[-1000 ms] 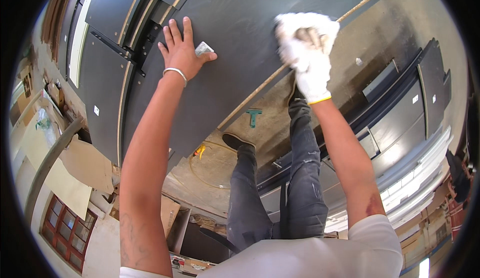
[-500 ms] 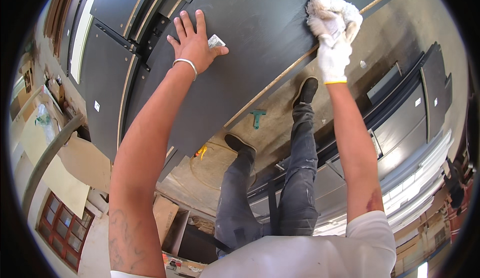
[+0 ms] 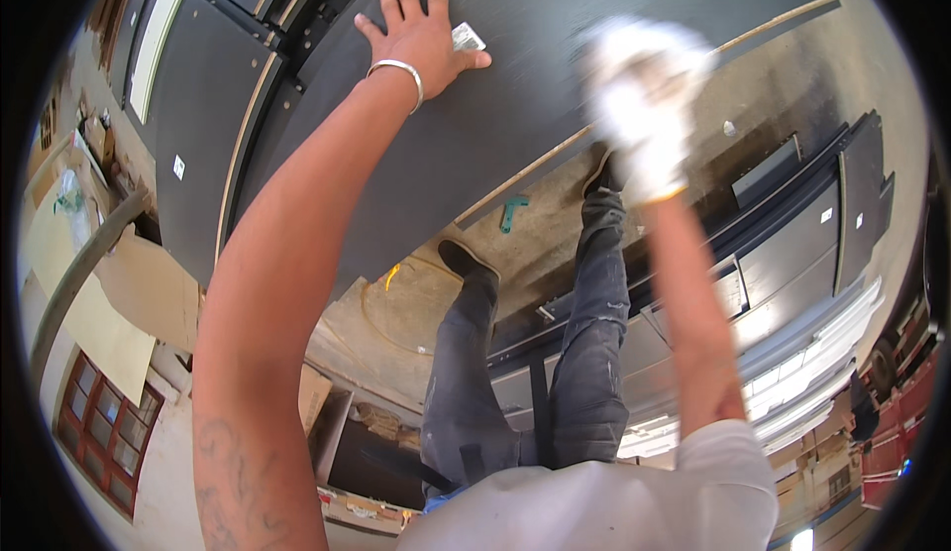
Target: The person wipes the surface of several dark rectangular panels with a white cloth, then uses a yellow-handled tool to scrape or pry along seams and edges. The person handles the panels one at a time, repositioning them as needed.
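A large dark grey board (image 3: pixel 436 145) with a pale raw edge lies in front of me. My left hand (image 3: pixel 421 41) rests flat on it, bare, fingers spread, a silver bangle round the wrist. The thumb lies beside a small white label (image 3: pixel 470 36) on the board. My right hand (image 3: pixel 642 140), in a white knitted glove with a yellow cuff, holds a bunched white cloth (image 3: pixel 649 51) at the board's near edge. Motion smears both glove and cloth, so single fingers do not show and contact with the board is unclear.
More dark panels (image 3: pixel 193 105) with drilled holes lie at the left. Other panels (image 3: pixel 797 224) are stacked at the right, behind my legs. On the concrete floor lie a green T-shaped tool (image 3: pixel 513 212) and something yellow (image 3: pixel 393 275). A curved pipe (image 3: pixel 84 264) stands far left.
The right hand has swept the cloth leftward and closer to me across the board, now blurred. The left hand keeps its place by the label. The whole view has shifted slightly.
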Demonstrator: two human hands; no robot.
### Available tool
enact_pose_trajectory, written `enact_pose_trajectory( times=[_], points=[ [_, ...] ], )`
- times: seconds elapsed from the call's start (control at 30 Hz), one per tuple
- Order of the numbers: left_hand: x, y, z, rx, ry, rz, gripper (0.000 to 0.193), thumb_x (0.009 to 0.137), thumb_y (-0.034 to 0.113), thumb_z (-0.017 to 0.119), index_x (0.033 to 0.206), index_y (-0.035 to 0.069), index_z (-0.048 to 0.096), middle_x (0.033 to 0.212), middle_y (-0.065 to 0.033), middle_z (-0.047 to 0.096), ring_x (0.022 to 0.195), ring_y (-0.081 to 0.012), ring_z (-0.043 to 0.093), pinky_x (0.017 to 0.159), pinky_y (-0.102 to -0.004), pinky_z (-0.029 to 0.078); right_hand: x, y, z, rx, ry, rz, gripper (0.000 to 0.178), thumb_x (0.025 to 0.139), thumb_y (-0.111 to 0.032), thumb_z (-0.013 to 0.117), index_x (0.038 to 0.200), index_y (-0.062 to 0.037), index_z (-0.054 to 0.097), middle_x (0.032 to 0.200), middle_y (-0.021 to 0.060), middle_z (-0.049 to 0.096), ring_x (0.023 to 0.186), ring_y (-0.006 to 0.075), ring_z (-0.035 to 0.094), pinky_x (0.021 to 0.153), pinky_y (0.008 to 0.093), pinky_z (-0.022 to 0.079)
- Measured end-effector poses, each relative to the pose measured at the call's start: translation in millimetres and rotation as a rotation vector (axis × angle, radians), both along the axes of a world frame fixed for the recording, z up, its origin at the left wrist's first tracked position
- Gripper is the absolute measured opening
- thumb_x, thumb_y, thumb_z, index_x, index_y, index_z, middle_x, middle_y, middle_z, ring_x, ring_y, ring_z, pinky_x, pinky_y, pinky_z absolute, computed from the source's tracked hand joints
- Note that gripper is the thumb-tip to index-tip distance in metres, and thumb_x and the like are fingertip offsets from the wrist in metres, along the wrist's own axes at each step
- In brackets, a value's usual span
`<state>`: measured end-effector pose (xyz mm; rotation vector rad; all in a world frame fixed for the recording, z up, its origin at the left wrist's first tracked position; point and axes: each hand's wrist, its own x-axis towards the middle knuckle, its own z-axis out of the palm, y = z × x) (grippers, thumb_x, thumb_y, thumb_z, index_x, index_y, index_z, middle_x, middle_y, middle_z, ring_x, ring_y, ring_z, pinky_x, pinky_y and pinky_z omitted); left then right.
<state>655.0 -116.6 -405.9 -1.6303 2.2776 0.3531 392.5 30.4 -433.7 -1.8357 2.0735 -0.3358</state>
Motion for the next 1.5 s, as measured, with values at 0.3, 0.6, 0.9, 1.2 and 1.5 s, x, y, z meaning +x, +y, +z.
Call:
enact_pose_trajectory(
  times=[0.3,0.6,0.9,1.2,1.5],
  points=[
    [-13.6,-6.2,14.4,0.121,-0.069,0.061,0.122,0.085,0.055,0.08,0.168,0.007,0.004,0.172,-0.0319,-0.004,0.16,-0.05,-0.005,0.12,-0.0747,0.015,81.7,59.0,-29.8,-0.05,-0.445,0.1,0.046,0.107,-0.04,0.047,0.141,-0.0112,0.058,0.135,0.015,0.064,0.13,0.0285,0.058,0.116,0.0491,0.039],
    [-16.9,-9.5,20.4,0.21,-0.101,0.077,0.126,0.084,0.049,0.084,0.167,0.004,0.001,0.172,-0.0322,-0.008,0.159,-0.0489,-0.011,0.122,-0.0714,0.008,180.6,101.4,8.5,0.386,-0.905,0.353,0.04,0.103,-0.032,0.051,0.137,-0.0155,0.063,0.141,0.0048,0.062,0.136,0.0215,0.054,0.119,0.0393,0.038],
    [-20.4,-13.8,21.2,0.273,-0.218,0.028,0.132,0.084,0.05,0.083,0.163,-0.007,-0.005,0.167,-0.0389,-0.013,0.157,-0.0551,-0.01,0.121,-0.0731,0.013,-175.4,-82.8,1.5,-0.362,-0.238,-0.186,0.039,0.104,-0.027,0.05,0.135,-0.0127,0.067,0.141,0.0088,0.066,0.135,0.0279,0.058,0.122,0.0423,0.037],
    [-45.9,-24.6,38.8,0.356,-0.337,0.095,0.134,0.081,0.048,0.086,0.163,-0.008,-0.005,0.168,-0.0381,-0.01,0.158,-0.0532,-0.009,0.122,-0.0694,0.018,-251.7,-111.5,54.5,-0.403,-0.41,-0.68,0.031,0.106,-0.019,0.053,0.121,0.0005,0.072,0.111,0.0147,0.077,0.101,0.0247,0.073,0.09,0.0376,0.058],
    [-68.6,-61.9,48.0,0.269,-0.197,0.386,0.145,0.058,0.04,0.101,0.165,0.001,0.012,0.163,-0.0232,0.03,0.149,-0.041,0.031,0.111,-0.0615,0.038,-164.3,-139.1,34.8,0.268,-0.597,0.15,0.019,0.094,-0.018,0.059,0.11,-0.0083,0.066,0.123,0.009,0.07,0.128,0.0212,0.059,0.112,0.0418,0.043]
  ],
)
